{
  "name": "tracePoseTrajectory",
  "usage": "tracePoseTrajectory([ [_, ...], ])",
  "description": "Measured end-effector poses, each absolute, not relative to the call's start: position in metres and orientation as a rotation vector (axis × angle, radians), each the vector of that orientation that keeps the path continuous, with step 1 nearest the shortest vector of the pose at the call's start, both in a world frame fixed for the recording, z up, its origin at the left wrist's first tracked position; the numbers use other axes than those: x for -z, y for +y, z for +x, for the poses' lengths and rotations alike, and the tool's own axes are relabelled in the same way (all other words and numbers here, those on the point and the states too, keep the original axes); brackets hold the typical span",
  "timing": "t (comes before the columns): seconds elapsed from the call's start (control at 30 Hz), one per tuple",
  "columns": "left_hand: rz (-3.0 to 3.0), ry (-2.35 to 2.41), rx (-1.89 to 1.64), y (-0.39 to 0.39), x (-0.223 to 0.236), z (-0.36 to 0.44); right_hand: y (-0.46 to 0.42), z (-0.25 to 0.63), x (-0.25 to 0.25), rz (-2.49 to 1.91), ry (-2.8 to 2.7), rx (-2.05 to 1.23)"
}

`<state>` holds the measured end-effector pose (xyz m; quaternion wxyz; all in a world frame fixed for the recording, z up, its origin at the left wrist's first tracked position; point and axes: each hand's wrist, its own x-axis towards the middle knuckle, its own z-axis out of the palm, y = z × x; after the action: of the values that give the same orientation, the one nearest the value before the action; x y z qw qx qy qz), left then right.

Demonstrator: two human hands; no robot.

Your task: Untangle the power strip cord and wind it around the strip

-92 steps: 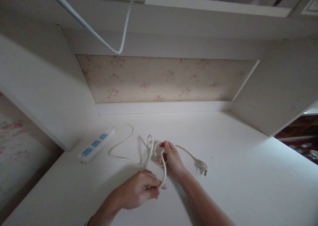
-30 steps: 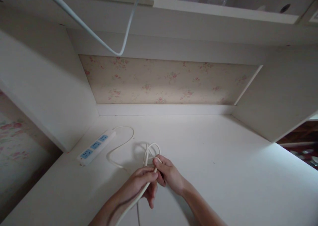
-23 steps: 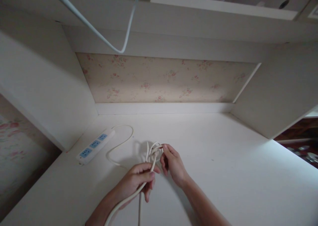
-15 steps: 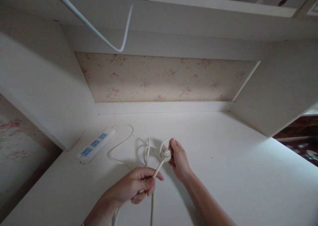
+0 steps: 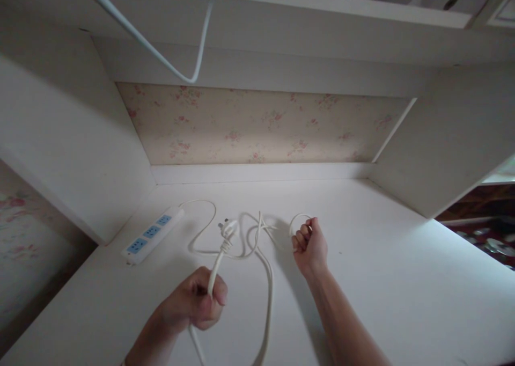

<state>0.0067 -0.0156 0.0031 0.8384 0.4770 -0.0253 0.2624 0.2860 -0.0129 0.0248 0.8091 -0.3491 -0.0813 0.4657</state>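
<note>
A white power strip [image 5: 151, 233] with blue sockets lies at the left of the white desk [image 5: 382, 280]. Its cream cord [image 5: 265, 280] runs from the strip in loose curves over the desk. My left hand [image 5: 195, 301] is closed in a fist round the cord just below the plug [image 5: 226, 229], which points up and away. My right hand [image 5: 309, 245] is closed on a small loop of the same cord, further right. The two hands are held apart, with slack cord lying between them.
A floral-papered back panel [image 5: 261, 124] and white side walls enclose the desk on three sides. A shelf runs overhead, and a white cable [image 5: 161, 60] hangs down from it at the upper left. The desk's right end opens onto a dark room.
The hands have drawn apart: the right one moved right with a loop, the left one pulled back towards me. The tight bundle of cord has opened out, and the plug now stands above my left fist.
</note>
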Motion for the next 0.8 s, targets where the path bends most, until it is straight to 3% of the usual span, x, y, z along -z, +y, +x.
tracePoseTrajectory([
  [0.43, 0.968, -0.077, -0.59, -0.018, -0.012, 0.013, -0.007, 0.274, -0.015, -0.924, -0.404, -0.983],
  [0.6, 0.924, -0.049, -0.645, -0.016, -0.012, 0.018, -0.026, 0.26, -0.018, -1.189, -0.752, -0.657],
  [0.73, 0.849, 0.222, -0.881, -0.024, -0.027, 0.031, -0.082, 0.243, -0.022, -1.285, -1.086, -0.255],
  [0.8, 0.774, 0.449, -1.025, -0.034, -0.045, 0.042, -0.11, 0.227, -0.019, -1.182, -1.209, -0.342],
])
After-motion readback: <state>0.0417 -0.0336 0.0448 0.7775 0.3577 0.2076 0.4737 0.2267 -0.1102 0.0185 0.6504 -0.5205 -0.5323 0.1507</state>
